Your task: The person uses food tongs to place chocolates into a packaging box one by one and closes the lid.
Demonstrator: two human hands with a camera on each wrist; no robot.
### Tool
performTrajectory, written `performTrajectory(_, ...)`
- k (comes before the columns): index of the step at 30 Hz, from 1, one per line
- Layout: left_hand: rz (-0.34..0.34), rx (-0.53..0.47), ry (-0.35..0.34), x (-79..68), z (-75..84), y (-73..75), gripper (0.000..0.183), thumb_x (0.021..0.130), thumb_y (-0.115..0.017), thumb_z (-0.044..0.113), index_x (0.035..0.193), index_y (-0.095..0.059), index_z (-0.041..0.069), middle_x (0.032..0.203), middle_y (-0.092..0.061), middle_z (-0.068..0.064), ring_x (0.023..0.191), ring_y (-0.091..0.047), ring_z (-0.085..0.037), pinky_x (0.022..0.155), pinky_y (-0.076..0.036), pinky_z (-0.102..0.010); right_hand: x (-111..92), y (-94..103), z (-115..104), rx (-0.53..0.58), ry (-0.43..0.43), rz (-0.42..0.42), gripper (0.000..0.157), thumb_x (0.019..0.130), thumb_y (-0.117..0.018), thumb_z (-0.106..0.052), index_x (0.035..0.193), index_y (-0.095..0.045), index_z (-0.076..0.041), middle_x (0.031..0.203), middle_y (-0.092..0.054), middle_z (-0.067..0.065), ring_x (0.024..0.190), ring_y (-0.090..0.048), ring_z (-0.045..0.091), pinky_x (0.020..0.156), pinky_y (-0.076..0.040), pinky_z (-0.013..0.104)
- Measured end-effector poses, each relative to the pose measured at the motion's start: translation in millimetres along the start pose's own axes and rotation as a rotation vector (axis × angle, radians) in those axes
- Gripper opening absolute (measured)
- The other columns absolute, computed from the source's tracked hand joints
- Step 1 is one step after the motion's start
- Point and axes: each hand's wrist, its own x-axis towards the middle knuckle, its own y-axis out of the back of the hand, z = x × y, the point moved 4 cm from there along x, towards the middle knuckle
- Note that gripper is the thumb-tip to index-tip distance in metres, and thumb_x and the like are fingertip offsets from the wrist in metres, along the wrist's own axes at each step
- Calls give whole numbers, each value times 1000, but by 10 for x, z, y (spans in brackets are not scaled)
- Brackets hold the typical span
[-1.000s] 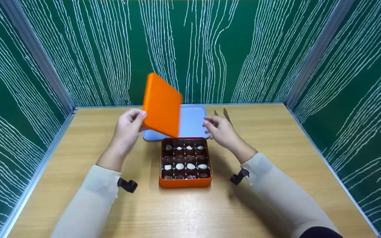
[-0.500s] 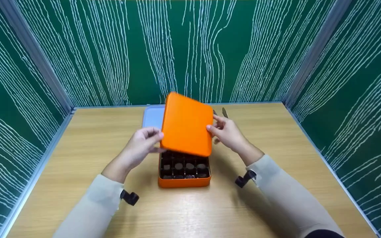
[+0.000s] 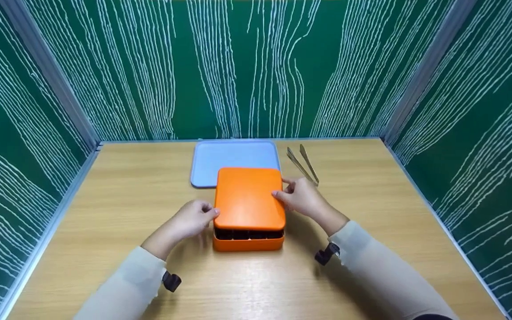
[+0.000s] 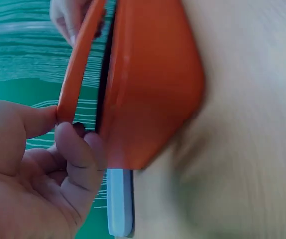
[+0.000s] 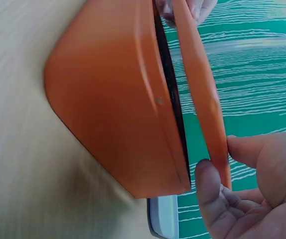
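An orange lid [image 3: 249,198] hovers just above its orange box [image 3: 248,245]; both wrist views show a gap between them. My left hand [image 3: 194,218] pinches the lid's left edge between thumb and fingers. On the opposite edge, my right hand [image 3: 305,198] grips the lid the same way. Dark compartment dividers show through the slit at the box's front; the lid covers the rest of the inside. In the left wrist view the box wall [image 4: 153,74] stands beside the raised lid [image 4: 78,69].
Behind the box lies a light blue tray [image 3: 207,155], partly hidden by the lid. Metal tongs [image 3: 309,166] rest right of the tray, near my right hand. Green panels [image 3: 256,66] with white lines enclose the wooden table [image 3: 127,186] at the back and sides.
The lid came from a steep tilt at upper left to nearly level over the box, hiding the chocolates. My right hand took hold of its right edge. Tray and tongs became more visible.
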Motion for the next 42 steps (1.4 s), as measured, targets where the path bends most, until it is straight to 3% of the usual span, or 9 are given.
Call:
performTrajectory(3, -25, 21, 58, -32, -39, -54, 28, 117, -63, 31, 100, -69, 10, 82, -58, -2, 67, -59, -22, 59, -49, -28, -23, -55, 36, -57, -36, -33, 72, 106, -84, -35, 166, -58, -7, 74, -67, 5, 58, -58, 18, 52, -44, 23)
performTrajectory(6, -43, 44, 84, -63, -68, -77, 28, 118, -61, 32, 102, -68, 11, 86, -58, -4, 71, -58, -22, 62, -47, -30, -42, -99, 56, -89, -54, -68, 71, 106, -83, -37, 166, -58, -8, 82, -70, 7, 62, -61, 20, 55, -49, 24)
performTrajectory(10, -63, 102, 66, -98, -77, -97, 28, 117, -61, 31, 100, -68, 10, 86, -57, -4, 75, -57, -22, 66, -46, -31, -57, -125, 65, -104, -62, -85, 71, 106, -83, -38, 166, -59, -8, 87, -70, 8, 65, -62, 20, 57, -52, 25)
performTrajectory(17, -96, 123, 48, -145, -69, -134, 27, 118, -61, 28, 98, -66, 11, 82, -56, -2, 66, -52, -20, 58, -42, -29, -80, -137, 65, -136, -34, -89, 73, 106, -83, -37, 167, -57, -6, 81, -69, 7, 60, -59, 18, 55, -47, 24)
performTrajectory(32, -124, 167, 53, -187, -30, -132, 23, 117, -65, 31, 105, -65, 12, 82, -53, -3, 66, -50, -21, 59, -43, -31, -131, -215, 123, -94, -118, -100, 77, 106, -82, -39, 172, -51, -14, 84, -68, 8, 61, -59, 21, 54, -49, 25)
performTrajectory(37, -119, 210, 50, -163, -44, -140, 24, 117, -66, 30, 105, -65, 9, 85, -56, -6, 72, -53, -23, 66, -44, -34, -135, -249, 132, -102, -104, -118, 77, 107, -81, -38, 173, -50, -13, 84, -68, 8, 60, -62, 21, 54, -51, 25)
performTrajectory(38, -105, 211, 40, -151, -43, -132, 21, 116, -68, 29, 110, -65, 8, 89, -59, -8, 76, -56, -26, 69, -47, -37, -132, -250, 133, -108, -98, -118, 77, 107, -81, -39, 172, -50, -12, 84, -69, 9, 61, -62, 22, 54, -51, 26)
performTrajectory(40, -75, 223, 22, -118, -36, -101, 34, 113, -73, 29, 136, -65, 4, 122, -71, -17, 107, -70, -34, 91, -61, -45, -127, -244, 129, -127, -74, -108, 77, 107, -81, -39, 172, -51, -12, 89, -72, 10, 65, -65, 23, 57, -53, 27)
performTrajectory(42, -57, 242, -15, -62, -10, -51, 68, 109, -79, 29, 166, -49, 9, 164, -58, -20, 147, -60, -40, 121, -56, -59, -121, -224, 108, -164, -14, -80, 78, 107, -83, -37, 171, -51, -9, 103, -77, 13, 79, -72, 26, 69, -63, 34)
